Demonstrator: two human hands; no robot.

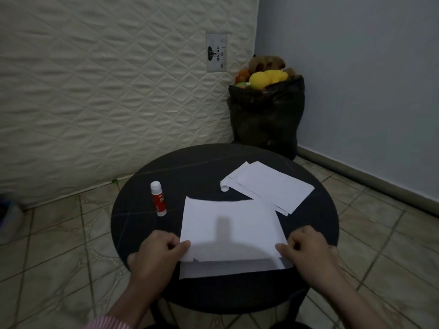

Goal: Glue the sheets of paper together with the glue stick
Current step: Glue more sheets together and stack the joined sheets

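A white sheet of paper [228,224] is held over the round black table [190,172]. My left hand [159,252] pinches its near left corner and my right hand [306,250] pinches its near right corner. Under it lies a second white sheet [228,269], whose near edge shows below the held one. A red glue stick [158,198] with a white cap stands upright on the table, to the left of the sheets and apart from both hands. A stack of more white sheets [270,186] lies at the table's far right.
A quilted mattress [107,91] leans against the wall behind the table. A black bag [266,117] full of stuffed toys stands in the corner. Tiled floor [59,245] surrounds the table. A blue wall [356,79] runs along the right.
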